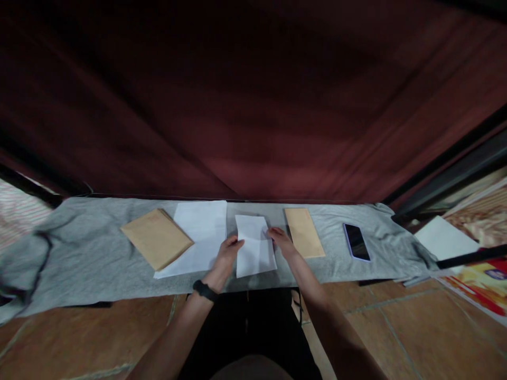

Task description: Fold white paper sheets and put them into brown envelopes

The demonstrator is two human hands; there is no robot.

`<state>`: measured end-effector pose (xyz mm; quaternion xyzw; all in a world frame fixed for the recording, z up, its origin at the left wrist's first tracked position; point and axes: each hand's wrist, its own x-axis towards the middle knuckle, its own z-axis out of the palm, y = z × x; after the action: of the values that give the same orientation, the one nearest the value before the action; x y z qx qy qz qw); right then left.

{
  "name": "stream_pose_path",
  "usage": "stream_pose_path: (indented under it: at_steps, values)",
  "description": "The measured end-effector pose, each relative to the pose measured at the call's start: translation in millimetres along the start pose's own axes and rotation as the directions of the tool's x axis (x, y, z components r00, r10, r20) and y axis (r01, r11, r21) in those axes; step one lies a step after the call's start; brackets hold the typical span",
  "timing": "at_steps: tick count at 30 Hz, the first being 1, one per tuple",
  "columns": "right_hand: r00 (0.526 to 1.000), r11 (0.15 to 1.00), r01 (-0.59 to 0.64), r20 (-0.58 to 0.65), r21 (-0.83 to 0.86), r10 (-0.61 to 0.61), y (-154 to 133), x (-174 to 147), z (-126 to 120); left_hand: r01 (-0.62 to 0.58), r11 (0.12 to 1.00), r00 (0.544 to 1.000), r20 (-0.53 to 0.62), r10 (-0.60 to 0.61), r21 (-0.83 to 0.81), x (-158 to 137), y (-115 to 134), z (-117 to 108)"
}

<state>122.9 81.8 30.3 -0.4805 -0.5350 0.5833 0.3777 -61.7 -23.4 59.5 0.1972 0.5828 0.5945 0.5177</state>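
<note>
A sheet of white paper (255,253) with a crease across it lies in front of me, between my two hands. My left hand (229,249) pinches its left edge, thumb on top. On the opposite edge, my right hand (279,237) grips the paper near its upper right side. Larger white sheets (204,221) rest to the left, partly under a stack of brown envelopes (156,237). One brown envelope (304,232) lies just right of my right hand. The fingertips under the paper are hidden.
A grey cloth (91,253) covers the narrow bench. A phone (357,243) lies at the right. Dark red fabric (253,132) hangs behind the bench. Black frame bars (455,158) and a colourful box (483,285) stand at the far right.
</note>
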Motion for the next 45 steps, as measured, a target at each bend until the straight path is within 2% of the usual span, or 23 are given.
stream_pose_path:
  at_steps: [3, 7, 10, 12, 14, 16, 17, 21, 24, 28, 33, 38, 41, 43, 45]
  values:
    - [1.000, 0.993, -0.021, 0.023, 0.113, 0.019, -16, -10, -3, -0.075, 0.995, 0.990, 0.125, 0.066, 0.061, -9, 19, 1]
    - [0.999, 0.975, 0.034, 0.023, 0.219, -0.040, -51, -9, -7, -0.284, 0.931, 0.950, 0.196, 0.242, 0.230, -12, 50, 8]
    - [0.972, 0.936, 0.229, -0.017, 0.266, -0.233, -77, -7, -12, -0.491, 0.753, 0.871, 0.214, 0.443, 0.439, -7, 72, 14]
    - [0.943, 0.925, 0.330, -0.027, 0.191, -0.331, -83, -8, -15, -0.584, 0.574, 0.791, 0.241, 0.562, 0.574, -4, 79, 14]
    - [0.919, 0.917, 0.393, -0.022, 0.063, -0.393, -75, -14, -18, -0.646, 0.415, 0.715, 0.317, 0.624, 0.640, -1, 74, 9]
    - [0.900, 0.898, 0.436, 0.000, -0.059, -0.437, -56, -24, -18, -0.702, 0.303, 0.658, 0.424, 0.622, 0.645, 0, 57, 0]
    - [0.897, 0.891, 0.441, 0.018, -0.110, -0.442, -43, -31, -18, -0.715, 0.264, 0.644, 0.464, 0.608, 0.648, 0, 45, -5]
    - [0.909, 0.857, 0.415, 0.106, -0.306, -0.403, 11, -59, -18, -0.708, 0.139, 0.644, 0.551, 0.531, 0.693, -4, -8, -25]
    - [0.918, 0.849, 0.396, 0.168, -0.349, -0.359, 38, -77, -20, -0.718, 0.022, 0.635, 0.642, 0.428, 0.695, -12, -34, -32]
    - [0.922, 0.882, 0.384, 0.161, -0.273, -0.352, 52, -91, -25, -0.714, -0.047, 0.631, 0.672, 0.388, 0.698, -25, -42, -34]
    - [0.936, 0.928, 0.344, 0.127, -0.146, -0.328, 52, -100, -32, -0.745, -0.105, 0.588, 0.723, 0.362, 0.659, -43, -42, -44]
    - [0.943, 0.929, 0.327, 0.127, -0.172, -0.309, 59, -104, -34, -0.715, -0.208, 0.584, 0.734, 0.347, 0.667, -60, -45, -52]
    - [0.916, 0.877, 0.394, 0.191, -0.274, -0.352, 63, -109, -34, -0.730, -0.219, 0.565, 0.751, 0.341, 0.648, -73, -49, -48]
    - [0.875, 0.796, 0.476, 0.290, -0.374, -0.387, 62, -113, -35, -0.749, -0.198, 0.556, 0.762, 0.333, 0.633, -80, -54, -45]
    - [0.840, 0.708, 0.536, 0.367, -0.459, -0.399, 61, -117, -38, -0.751, -0.157, 0.572, 0.751, 0.330, 0.642, -81, -59, -46]
